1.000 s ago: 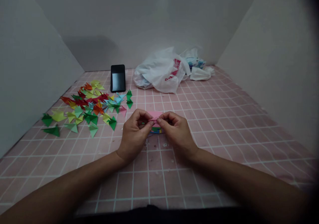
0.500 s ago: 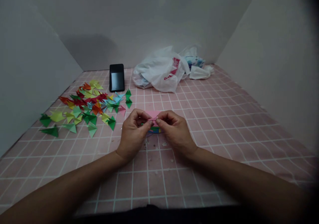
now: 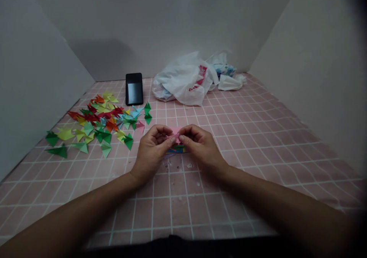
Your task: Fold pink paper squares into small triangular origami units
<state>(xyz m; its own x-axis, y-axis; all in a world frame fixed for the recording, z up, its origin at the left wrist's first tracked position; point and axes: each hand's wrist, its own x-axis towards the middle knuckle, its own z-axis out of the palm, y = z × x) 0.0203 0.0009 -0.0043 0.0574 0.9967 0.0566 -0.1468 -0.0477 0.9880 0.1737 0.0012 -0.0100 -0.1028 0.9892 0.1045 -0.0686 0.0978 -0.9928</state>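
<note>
My left hand [image 3: 151, 147] and my right hand [image 3: 201, 146] meet at the fingertips, both pinching a small folded piece of pink paper [image 3: 173, 135]. Most of that paper is hidden by my fingers. Just below it, a small stack of multicoloured paper [image 3: 177, 149] lies on the pink grid mat [image 3: 183, 212], partly under my hands. To the left of my left hand spreads a loose scatter of folded paper triangles [image 3: 97, 124] in green, red, yellow and blue.
A black smartphone [image 3: 134, 89] leans upright near the back wall. To its right lies a crumpled white plastic bag [image 3: 180, 81] with red print, beside more crumpled plastic [image 3: 225, 74]. Grey walls [image 3: 43, 70] bound the mat on the left, right and back.
My hands have drawn slightly closer and risen a little, and the pink paper now shows less between them. The whole scene sits slightly higher in the view.
</note>
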